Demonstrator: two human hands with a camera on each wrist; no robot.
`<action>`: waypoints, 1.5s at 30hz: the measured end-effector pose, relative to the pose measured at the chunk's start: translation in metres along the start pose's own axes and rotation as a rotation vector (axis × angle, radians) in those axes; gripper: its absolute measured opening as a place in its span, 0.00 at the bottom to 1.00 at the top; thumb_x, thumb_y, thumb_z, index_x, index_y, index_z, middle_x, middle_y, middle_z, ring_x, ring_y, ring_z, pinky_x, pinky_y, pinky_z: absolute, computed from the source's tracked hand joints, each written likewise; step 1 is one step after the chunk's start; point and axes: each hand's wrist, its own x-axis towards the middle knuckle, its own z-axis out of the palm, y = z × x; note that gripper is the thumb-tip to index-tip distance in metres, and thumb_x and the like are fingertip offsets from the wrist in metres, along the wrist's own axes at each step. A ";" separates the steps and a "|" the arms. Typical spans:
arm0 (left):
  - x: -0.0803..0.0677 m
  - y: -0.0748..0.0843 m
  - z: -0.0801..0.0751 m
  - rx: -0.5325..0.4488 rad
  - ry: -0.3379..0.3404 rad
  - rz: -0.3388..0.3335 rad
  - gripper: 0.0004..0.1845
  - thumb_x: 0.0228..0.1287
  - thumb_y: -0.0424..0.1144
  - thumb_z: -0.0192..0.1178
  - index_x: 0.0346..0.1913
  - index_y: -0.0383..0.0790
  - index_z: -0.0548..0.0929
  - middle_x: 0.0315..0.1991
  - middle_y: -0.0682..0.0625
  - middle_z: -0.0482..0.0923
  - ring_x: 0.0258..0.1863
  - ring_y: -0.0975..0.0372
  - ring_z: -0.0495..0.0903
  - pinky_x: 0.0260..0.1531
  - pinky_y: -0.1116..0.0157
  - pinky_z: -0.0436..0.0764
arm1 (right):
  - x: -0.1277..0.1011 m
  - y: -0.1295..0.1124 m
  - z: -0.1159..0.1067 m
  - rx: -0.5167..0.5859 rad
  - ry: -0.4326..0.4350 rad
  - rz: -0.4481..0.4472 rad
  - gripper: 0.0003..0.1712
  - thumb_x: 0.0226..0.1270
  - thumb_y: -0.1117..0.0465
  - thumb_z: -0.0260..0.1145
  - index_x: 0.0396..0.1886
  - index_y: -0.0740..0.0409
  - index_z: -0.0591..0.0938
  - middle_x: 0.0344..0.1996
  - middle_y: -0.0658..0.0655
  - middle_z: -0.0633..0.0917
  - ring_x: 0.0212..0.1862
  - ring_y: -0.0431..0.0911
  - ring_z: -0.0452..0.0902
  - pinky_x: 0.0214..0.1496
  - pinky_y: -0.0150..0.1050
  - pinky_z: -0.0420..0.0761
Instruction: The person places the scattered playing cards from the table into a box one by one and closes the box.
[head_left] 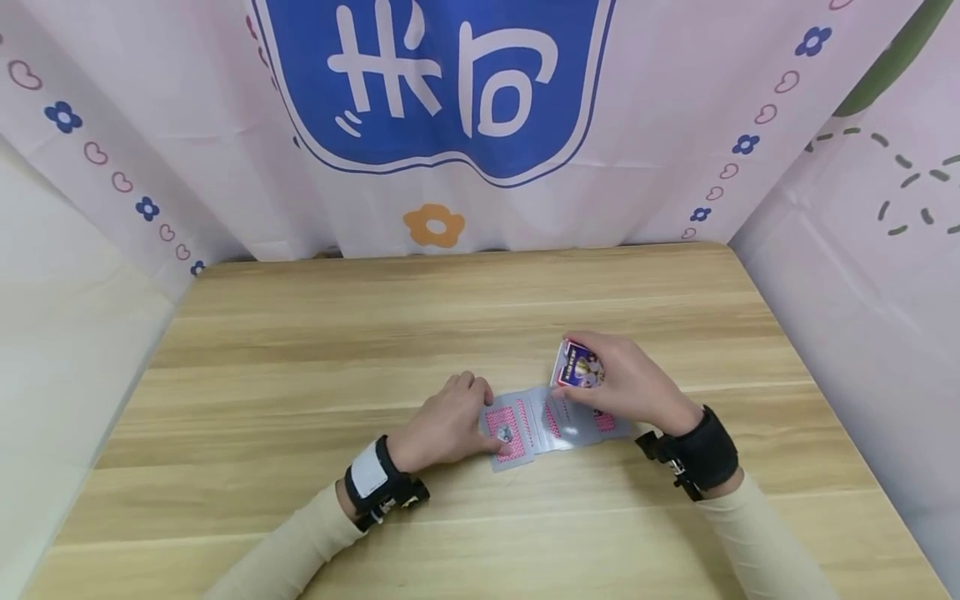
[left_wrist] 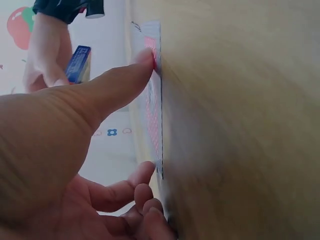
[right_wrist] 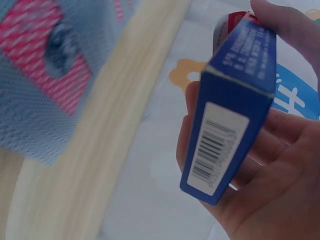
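Note:
A row of overlapping playing cards (head_left: 551, 425) with pink-patterned backs lies fanned out on the wooden table. At its left end my left hand (head_left: 448, 425) rests, the thumb pressing on the leftmost card (left_wrist: 152, 112) and the index fingertip at that card's far end. My other left fingers are loosely bent beside it. Above the right part of the row, my right hand (head_left: 637, 383) grips a small blue card box (right_wrist: 217, 145) between thumb and fingers. The right wrist view shows a barcode on one end of the box. My right hand hides some of the cards.
The wooden table (head_left: 300, 358) meets a printed curtain (head_left: 525, 217) along its back edge. Pale cloth hangs at both sides. Each wrist wears a black strap with a small camera, the right one (head_left: 701, 454) close to the cards.

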 end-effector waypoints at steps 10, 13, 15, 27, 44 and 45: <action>0.003 -0.003 -0.008 -0.008 -0.136 0.084 0.23 0.61 0.56 0.76 0.43 0.42 0.79 0.32 0.53 0.74 0.35 0.61 0.70 0.34 0.66 0.69 | 0.001 0.007 0.005 -0.001 -0.012 -0.019 0.45 0.58 0.43 0.82 0.68 0.62 0.78 0.49 0.57 0.89 0.40 0.41 0.81 0.41 0.34 0.82; 0.003 -0.004 -0.017 -0.123 -0.214 0.147 0.13 0.72 0.52 0.67 0.45 0.46 0.82 0.29 0.58 0.75 0.29 0.66 0.71 0.31 0.69 0.71 | 0.001 0.007 0.007 -0.003 -0.023 -0.019 0.45 0.58 0.44 0.83 0.69 0.62 0.78 0.49 0.57 0.89 0.40 0.41 0.81 0.41 0.33 0.82; 0.003 -0.003 -0.026 -0.253 -0.194 0.162 0.10 0.77 0.49 0.62 0.51 0.48 0.82 0.32 0.59 0.78 0.30 0.68 0.73 0.33 0.70 0.75 | 0.001 0.006 0.007 -0.003 -0.022 -0.027 0.46 0.58 0.44 0.83 0.69 0.62 0.78 0.50 0.57 0.89 0.40 0.41 0.82 0.41 0.33 0.82; 0.022 0.036 -0.031 -0.673 0.473 0.078 0.12 0.83 0.46 0.54 0.55 0.42 0.79 0.46 0.47 0.87 0.43 0.59 0.83 0.43 0.60 0.82 | 0.002 -0.004 0.011 0.006 -0.001 -0.076 0.46 0.55 0.44 0.84 0.68 0.62 0.78 0.47 0.55 0.88 0.39 0.39 0.81 0.40 0.31 0.83; 0.025 0.048 -0.005 -0.705 0.526 0.090 0.14 0.84 0.48 0.51 0.57 0.42 0.76 0.47 0.45 0.88 0.44 0.49 0.89 0.37 0.65 0.84 | 0.003 -0.005 0.011 0.006 0.009 -0.077 0.44 0.57 0.45 0.83 0.68 0.60 0.78 0.47 0.54 0.88 0.40 0.39 0.82 0.40 0.31 0.83; 0.026 0.048 -0.004 -0.719 0.532 0.094 0.14 0.84 0.48 0.51 0.57 0.42 0.76 0.47 0.44 0.88 0.43 0.49 0.88 0.36 0.66 0.84 | 0.002 -0.005 0.011 0.006 0.010 -0.074 0.44 0.57 0.45 0.83 0.68 0.60 0.78 0.47 0.54 0.88 0.39 0.39 0.82 0.40 0.31 0.83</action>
